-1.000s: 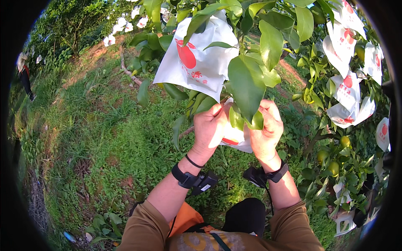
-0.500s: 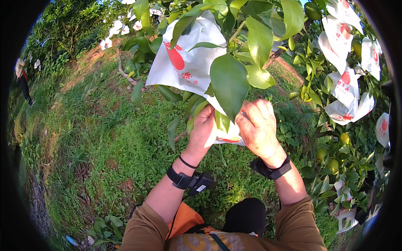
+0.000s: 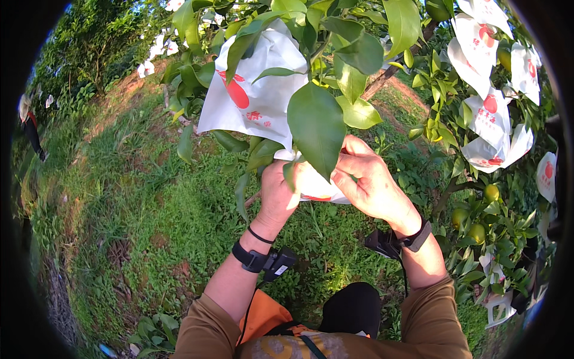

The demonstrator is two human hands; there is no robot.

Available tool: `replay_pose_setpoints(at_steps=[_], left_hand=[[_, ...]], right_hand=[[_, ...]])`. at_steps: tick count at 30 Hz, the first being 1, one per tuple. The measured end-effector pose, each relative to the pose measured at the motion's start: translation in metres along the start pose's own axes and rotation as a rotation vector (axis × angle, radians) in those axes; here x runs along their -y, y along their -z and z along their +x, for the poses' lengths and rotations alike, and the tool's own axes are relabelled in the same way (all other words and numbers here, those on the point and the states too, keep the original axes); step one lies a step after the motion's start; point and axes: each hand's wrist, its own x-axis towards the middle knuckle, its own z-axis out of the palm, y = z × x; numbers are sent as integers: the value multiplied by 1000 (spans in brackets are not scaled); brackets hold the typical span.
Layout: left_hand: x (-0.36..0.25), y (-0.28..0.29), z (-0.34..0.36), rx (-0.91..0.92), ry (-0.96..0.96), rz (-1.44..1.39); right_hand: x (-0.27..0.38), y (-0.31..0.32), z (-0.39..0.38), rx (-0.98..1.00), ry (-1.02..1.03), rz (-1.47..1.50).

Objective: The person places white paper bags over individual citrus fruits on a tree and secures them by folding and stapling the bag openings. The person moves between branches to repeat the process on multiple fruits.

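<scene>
Overhead, crinkled white paper bag [image 3: 314, 185] between hands [image 3: 371, 185].

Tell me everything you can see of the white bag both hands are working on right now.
The white paper bag looks thin and creased, with a bit of red print at its lower edge. It hangs among the tree's leaves, below a larger bagged fruit. A big green leaf hides its upper middle, so its mouth and contents cannot be seen. The left hand grips its left side and the right hand pinches its right side, fingers curled onto the paper.
</scene>
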Motion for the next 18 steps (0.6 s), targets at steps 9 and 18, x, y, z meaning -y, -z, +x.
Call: replay_pose_setpoints(at_steps=[9, 18], left_hand=[[5, 1, 2, -26, -42, 148], [-7, -4, 0, -84, -180, 106]], right_hand=[[-26, -24, 14, -236, -267, 326], [-24, -8, 29, -90, -733, 921]])
